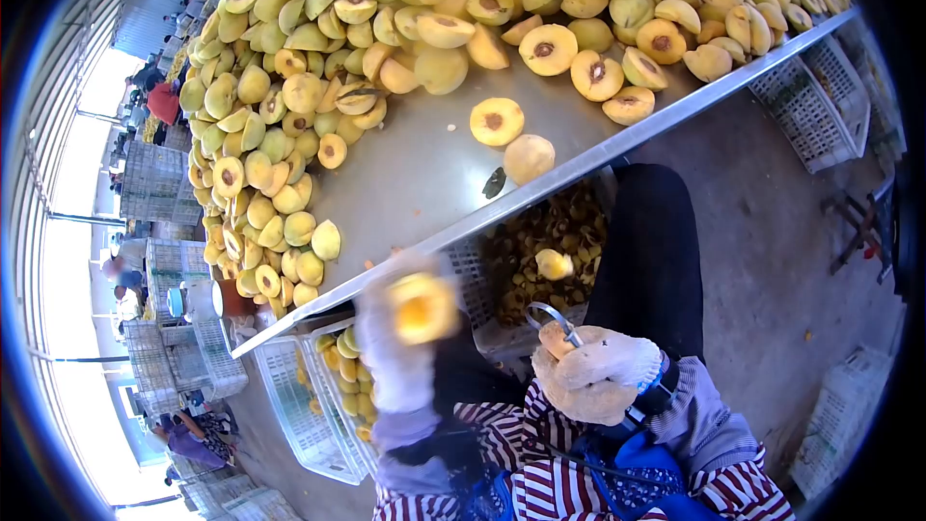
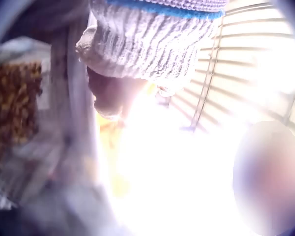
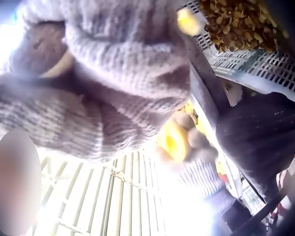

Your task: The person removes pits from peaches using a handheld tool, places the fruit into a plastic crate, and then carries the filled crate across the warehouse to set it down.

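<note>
In the head view my gloved left hand (image 1: 394,323), blurred, holds a yellow fruit half (image 1: 422,309) with its cut face up, near the table's metal edge. The same half (image 3: 173,141) shows in the right wrist view, with the left hand's fingers (image 3: 200,140) round it. My gloved right hand (image 1: 596,376) grips a tool with a curved metal loop (image 1: 552,314). A small yellow piece (image 1: 554,264) hangs blurred above the crate of scraps, apart from the loop. Glare hides much of the left wrist view, where the left glove (image 2: 142,49) shows.
Many halved fruits (image 1: 439,34) are heaped on the metal table (image 1: 386,195). Two halves and a dark leaf (image 1: 494,182) lie near its rim. Below stands a crate of scraps (image 1: 463,265); at the left, a white crate (image 1: 304,415) beside one with fruit halves (image 1: 349,381).
</note>
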A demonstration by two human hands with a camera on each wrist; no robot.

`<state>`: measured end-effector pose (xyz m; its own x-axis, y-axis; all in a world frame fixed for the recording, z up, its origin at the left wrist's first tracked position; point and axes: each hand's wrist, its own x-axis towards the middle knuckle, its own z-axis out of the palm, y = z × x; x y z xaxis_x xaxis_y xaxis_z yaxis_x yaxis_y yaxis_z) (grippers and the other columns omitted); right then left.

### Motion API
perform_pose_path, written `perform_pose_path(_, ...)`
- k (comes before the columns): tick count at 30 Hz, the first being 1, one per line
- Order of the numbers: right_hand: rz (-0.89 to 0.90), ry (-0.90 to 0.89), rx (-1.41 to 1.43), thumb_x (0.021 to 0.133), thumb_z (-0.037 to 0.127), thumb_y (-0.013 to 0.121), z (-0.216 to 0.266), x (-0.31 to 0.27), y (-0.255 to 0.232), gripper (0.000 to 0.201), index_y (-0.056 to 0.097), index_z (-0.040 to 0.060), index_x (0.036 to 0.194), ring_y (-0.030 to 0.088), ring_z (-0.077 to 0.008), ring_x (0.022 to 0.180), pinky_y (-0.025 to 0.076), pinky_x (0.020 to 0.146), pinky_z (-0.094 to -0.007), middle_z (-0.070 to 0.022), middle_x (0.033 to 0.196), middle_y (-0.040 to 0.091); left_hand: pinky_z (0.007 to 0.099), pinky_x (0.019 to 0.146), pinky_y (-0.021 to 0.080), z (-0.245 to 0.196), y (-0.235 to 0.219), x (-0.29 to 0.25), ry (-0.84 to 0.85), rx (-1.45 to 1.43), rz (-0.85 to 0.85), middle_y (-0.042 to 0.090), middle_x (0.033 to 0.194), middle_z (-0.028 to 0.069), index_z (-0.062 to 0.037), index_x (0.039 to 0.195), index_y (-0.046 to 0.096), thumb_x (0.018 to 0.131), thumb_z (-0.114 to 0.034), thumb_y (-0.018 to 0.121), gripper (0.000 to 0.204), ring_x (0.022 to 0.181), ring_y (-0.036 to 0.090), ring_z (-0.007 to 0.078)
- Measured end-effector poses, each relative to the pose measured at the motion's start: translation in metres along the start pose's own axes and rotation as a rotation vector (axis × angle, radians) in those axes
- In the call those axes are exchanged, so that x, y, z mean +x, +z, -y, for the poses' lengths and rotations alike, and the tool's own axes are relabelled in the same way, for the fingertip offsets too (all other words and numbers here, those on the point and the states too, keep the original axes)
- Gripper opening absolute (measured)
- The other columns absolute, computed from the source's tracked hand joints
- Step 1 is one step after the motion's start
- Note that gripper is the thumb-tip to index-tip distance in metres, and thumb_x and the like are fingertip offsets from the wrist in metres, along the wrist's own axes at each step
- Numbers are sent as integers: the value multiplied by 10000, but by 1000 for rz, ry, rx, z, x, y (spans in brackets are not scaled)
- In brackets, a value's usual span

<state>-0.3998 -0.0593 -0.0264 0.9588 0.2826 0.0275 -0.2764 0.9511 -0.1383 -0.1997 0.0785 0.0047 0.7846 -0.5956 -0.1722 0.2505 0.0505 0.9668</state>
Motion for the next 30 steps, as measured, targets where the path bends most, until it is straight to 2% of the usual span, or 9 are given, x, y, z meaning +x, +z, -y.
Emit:
perform_pose_path(3,-167,68,-112,988,239,569,10,2,13,227,557,55,855,406,-93,340,323,330,-237,7,504,466,339,826,548,-12,-114,-2,184,842,-458,661,1106,127,-11,1202,636,982,-312,615,373,1014,664,251)
perform_pose_path(4,-237,109,-152,982,200,563,14,4,18,197,559,61,842,404,-98,346,326,337,-234,5,500,464,381,972,481,-27,-127,-8,338,1636,-262,664,1150,151,-9,1181,652,935,-200,653,311,1108,626,288)
perform_pose_path(7,-290,161,-220,987,236,572,17,12,24,230,574,46,858,389,-91,342,324,337,-242,3,498,462,406,1007,460,-41,-72,6,577,1623,-190,638,1238,162,-53,1196,650,886,-191,714,345,1188,590,310)
perform_pose_path(10,-371,180,-273,987,253,581,23,12,32,252,579,39,854,387,-90,345,321,340,-247,-1,495,464,367,956,499,-37,2,55,356,1114,88,604,1319,135,-73,1280,602,868,-218,741,458,1155,611,262)
perform_pose_path(14,-475,150,-317,991,267,586,27,6,28,278,579,33,840,385,-94,349,307,346,-247,-7,488,466,412,1026,446,-5,91,145,459,1310,92,579,1360,138,-97,1339,554,858,-495,663,634,1192,587,353)
perform_pose_path(17,-481,95,-321,994,277,585,27,5,21,289,575,35,835,377,-95,346,304,349,-242,-12,479,464,388,949,504,9,116,177,302,1423,236,601,1309,159,-89,1330,535,837,-431,717,628,1135,628,299)
perform_pose_path(20,-485,37,-389,997,277,586,26,6,14,275,574,52,838,386,-90,359,311,356,-237,-15,499,481,342,838,552,-12,118,168,-201,937,280,618,1247,165,-81,1318,518,803,-331,773,626,1071,656,220)
perform_pose_path(26,-652,21,-566,937,374,653,25,13,22,311,571,75,968,440,-70,397,349,386,-226,-6,561,534,344,651,570,-2,64,102,-209,-119,315,609,1190,134,-108,1293,525,845,-126,748,501,1006,649,258)
perform_pose_path(30,-716,5,-685,956,362,633,28,22,35,325,598,62,1076,500,-39,451,378,410,-219,8,583,553,382,737,539,10,62,51,-223,-301,353,577,1235,133,-112,1347,503,868,-289,761,572,1065,606,290)
